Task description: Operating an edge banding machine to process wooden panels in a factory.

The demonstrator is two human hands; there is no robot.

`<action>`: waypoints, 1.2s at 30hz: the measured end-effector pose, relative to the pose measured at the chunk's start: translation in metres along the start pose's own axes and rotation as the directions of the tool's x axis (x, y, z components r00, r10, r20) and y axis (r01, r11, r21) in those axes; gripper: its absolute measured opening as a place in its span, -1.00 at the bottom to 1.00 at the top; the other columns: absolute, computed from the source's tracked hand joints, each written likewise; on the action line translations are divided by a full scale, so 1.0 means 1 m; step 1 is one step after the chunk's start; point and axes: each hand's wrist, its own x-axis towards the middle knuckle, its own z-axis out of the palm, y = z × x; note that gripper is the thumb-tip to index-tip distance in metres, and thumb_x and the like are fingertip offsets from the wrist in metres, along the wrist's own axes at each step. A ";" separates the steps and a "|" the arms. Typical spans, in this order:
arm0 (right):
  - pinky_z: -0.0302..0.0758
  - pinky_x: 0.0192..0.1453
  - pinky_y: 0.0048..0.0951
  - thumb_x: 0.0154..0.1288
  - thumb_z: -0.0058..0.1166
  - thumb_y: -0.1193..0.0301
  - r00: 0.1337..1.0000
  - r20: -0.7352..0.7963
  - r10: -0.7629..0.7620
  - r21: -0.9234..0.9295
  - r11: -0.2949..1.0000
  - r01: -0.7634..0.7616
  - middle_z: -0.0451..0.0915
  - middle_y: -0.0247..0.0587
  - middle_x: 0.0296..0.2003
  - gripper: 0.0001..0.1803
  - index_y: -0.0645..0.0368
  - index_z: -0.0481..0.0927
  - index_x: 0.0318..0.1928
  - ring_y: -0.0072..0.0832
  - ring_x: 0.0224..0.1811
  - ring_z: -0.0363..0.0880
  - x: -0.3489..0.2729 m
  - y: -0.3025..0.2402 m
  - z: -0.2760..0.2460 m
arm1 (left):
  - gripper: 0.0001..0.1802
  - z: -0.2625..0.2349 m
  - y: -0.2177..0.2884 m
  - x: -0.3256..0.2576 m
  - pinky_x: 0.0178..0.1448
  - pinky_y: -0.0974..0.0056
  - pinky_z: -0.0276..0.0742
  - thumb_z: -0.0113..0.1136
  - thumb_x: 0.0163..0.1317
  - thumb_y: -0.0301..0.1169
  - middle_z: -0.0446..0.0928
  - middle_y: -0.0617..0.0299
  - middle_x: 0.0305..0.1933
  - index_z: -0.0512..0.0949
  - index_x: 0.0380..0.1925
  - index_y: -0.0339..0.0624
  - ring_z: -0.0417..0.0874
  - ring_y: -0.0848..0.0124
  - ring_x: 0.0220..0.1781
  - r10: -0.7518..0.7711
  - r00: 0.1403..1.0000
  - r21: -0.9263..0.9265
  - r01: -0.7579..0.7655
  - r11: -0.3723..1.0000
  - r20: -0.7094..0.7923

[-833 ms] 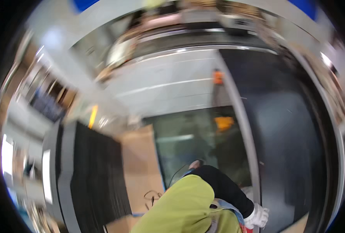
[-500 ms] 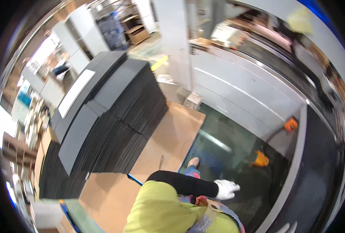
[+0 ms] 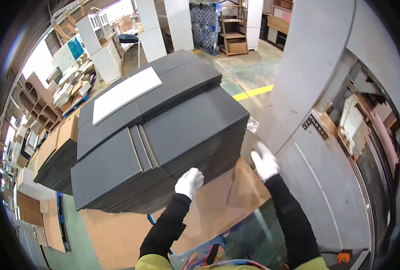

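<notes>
A tall stack of dark grey boards (image 3: 200, 128) stands in front of me, its top stepped into several levels. A white panel (image 3: 128, 94) lies flat on the upper level. My left hand (image 3: 189, 182), in a white glove, is just before the stack's near side with its fingers curled in. Nothing shows in it; whether it touches the boards I cannot tell. My right hand (image 3: 266, 163), also gloved in white, is held out past the stack's right corner, fingers stretched and thumb apart, holding nothing.
Brown sheets (image 3: 209, 207) lie under and before the stack. At the right stands a large grey machine (image 3: 317, 189) with an orange part (image 3: 343, 258) low down. Brown boards (image 3: 58, 144) are stacked at the left. A yellow floor line (image 3: 254, 92), shelving (image 3: 233, 33) and cabinets (image 3: 105, 58) are behind.
My view has turned toward the stack, which now sits more central. My right hand has come up and forward beside the stack; my left hand is now raised in front of it.
</notes>
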 end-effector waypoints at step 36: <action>0.00 0.51 -0.12 -0.21 0.11 0.55 0.915 0.364 -0.177 -0.452 0.825 0.339 0.15 -0.10 0.36 -0.06 0.02 0.19 0.35 -0.10 0.47 -0.05 -0.176 0.016 -0.236 | -0.68 0.138 0.103 -0.111 0.20 -0.24 0.37 0.05 0.05 -0.53 0.44 -0.09 0.07 0.43 -0.13 -0.37 0.45 -0.02 0.14 -0.215 0.925 -0.074 0.249 0.966 0.313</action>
